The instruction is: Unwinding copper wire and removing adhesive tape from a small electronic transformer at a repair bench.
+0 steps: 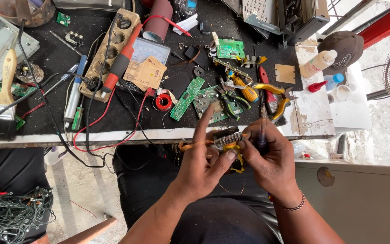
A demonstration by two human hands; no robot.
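Over my lap, just in front of the bench edge, my left hand grips a small wound component wrapped in yellow tape, index finger pointing up. My right hand holds a thin dark-handled tool upright, its tip against the component. Thin copper wire loops from the part down between my hands. Both hands are close together and partly hide the part.
The black bench mat holds green circuit boards, yellow-handled pliers, a soldering iron, a power strip, a paintbrush, a red wire spool and cables. Bottles and a cap sit at the right; a wire tangle lies bottom left.
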